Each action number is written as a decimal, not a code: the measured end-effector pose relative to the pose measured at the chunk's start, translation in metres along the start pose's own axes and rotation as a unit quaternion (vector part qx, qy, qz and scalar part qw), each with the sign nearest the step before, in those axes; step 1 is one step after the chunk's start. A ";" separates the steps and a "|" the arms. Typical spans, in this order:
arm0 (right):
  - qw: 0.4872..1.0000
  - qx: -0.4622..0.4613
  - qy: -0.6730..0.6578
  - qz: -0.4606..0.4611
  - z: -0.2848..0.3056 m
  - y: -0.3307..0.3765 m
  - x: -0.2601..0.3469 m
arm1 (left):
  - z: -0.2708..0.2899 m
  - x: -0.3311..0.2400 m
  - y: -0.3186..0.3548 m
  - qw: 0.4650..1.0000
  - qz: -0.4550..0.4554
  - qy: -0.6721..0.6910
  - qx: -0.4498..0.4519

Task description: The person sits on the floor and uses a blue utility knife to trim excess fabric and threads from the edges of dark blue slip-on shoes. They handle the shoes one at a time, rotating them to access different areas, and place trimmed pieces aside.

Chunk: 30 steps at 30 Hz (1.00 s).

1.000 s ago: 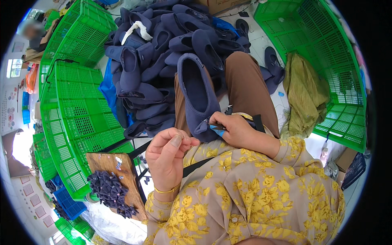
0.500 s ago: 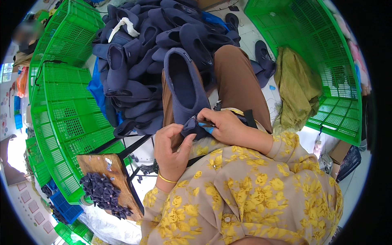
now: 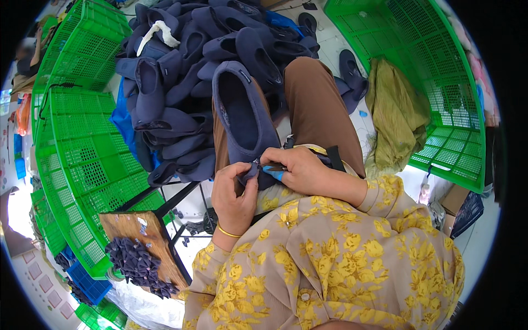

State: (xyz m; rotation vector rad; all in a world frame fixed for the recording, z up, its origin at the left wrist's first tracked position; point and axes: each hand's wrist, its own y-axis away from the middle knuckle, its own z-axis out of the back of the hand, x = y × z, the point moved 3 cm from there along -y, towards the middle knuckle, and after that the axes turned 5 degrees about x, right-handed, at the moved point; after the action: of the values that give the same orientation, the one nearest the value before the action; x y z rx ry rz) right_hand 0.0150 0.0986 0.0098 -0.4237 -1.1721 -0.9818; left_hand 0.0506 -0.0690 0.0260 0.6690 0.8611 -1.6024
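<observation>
A navy slip-on shoe (image 3: pixel 263 132) lies across my lap, its opening facing up and its toe end toward me. At that end my left hand (image 3: pixel 234 195) is closed, thumb and fingers pinching a small navy fabric bow (image 3: pixel 251 173). My right hand (image 3: pixel 302 171) meets it from the other side, thumb and forefinger pressed together. Under its fingers shows a small dark tool (image 3: pixel 276 167), mostly hidden, and something blue (image 3: pixel 273 174) wraps a finger. Whether the bow is fastened to the shoe, I cannot tell.
Many navy shoes (image 3: pixel 181 93) are heaped beyond my knees. Green plastic crates (image 3: pixel 82 137) stand at left, another green crate (image 3: pixel 451 99) at right. On a wooden board (image 3: pixel 124 223) sits a pile of navy bows (image 3: pixel 135 261). Olive cloth (image 3: pixel 393 110) drapes by the right crate.
My left thumb has closed against the fingers on the bow, where it stood apart before. Both hands stay at the shoe's toe; the whole view has shifted slightly.
</observation>
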 end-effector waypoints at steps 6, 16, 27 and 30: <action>1.000 0.013 -0.002 -0.009 0.000 -0.001 0.001 | 0.013 -0.001 -0.005 0.924 0.172 0.340 -0.042; 0.999 0.028 -0.027 -0.030 0.003 -0.001 0.006 | 0.030 -0.015 -0.015 0.776 0.239 0.583 -0.015; 0.999 0.027 -0.022 -0.036 0.003 -0.001 0.007 | 0.027 -0.009 -0.012 0.746 0.248 0.618 -0.021; 0.999 0.032 -0.020 -0.039 0.003 -0.001 0.006 | 0.026 -0.007 -0.011 0.742 0.247 0.623 -0.027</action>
State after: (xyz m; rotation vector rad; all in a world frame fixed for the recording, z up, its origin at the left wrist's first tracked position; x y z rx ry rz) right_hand 0.0128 0.0972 0.0163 -0.3495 -1.2603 -1.0039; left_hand 0.0418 -0.0857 0.0483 1.8256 1.4719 -0.4584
